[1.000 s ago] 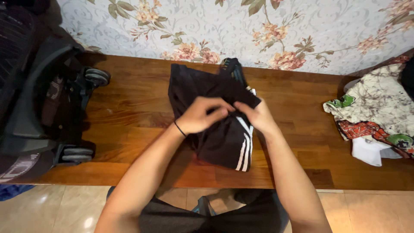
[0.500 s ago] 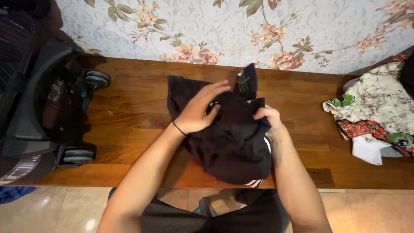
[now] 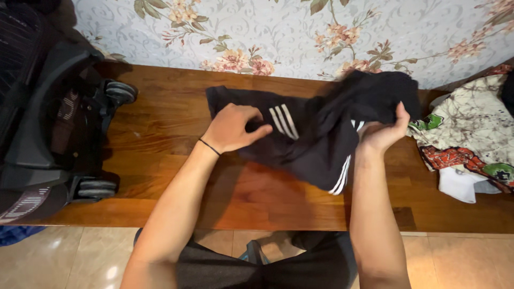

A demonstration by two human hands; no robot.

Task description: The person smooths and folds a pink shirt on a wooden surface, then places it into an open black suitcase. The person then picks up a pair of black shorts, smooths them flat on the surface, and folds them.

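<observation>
At the bottom of the frame, dark-clothed lap and two bare forearms reaching up and away over pale floor tiles (image 3: 64,257). Left hand (image 3: 231,128), thin black band at the wrist, closed with pinched fingers on the black garment with white stripes (image 3: 300,136) near mid-frame, pressing that end down toward the wooden tabletop (image 3: 160,160). Right hand (image 3: 383,134), right of centre, clamped on a bunched fold of the same cloth and lifted clear of the wood, upper part of the fabric blurred above the fingers. Hands well apart, cloth stretched between them, lower edge with its stripes hanging just above the tabletop. Best handled, by the look of it, with the left end kept pinned flat and the raised end drawn out evenly, no twist in the striped panel, seams lined up before laying down; risk of the loose corner dragging off the near edge. Tabletop itself a glossy reddish-brown plank surface running the width of the frame. At the left, a dark folded stroller (image 3: 53,123) with small wheels resting against the wood. At the right edge, a pile of printed clothes (image 3: 471,139) in cream, green and red, just beside the lifted hand. Farthest back, across the top, pale wallpaper (image 3: 300,32) with pink flowers and green leaves.
</observation>
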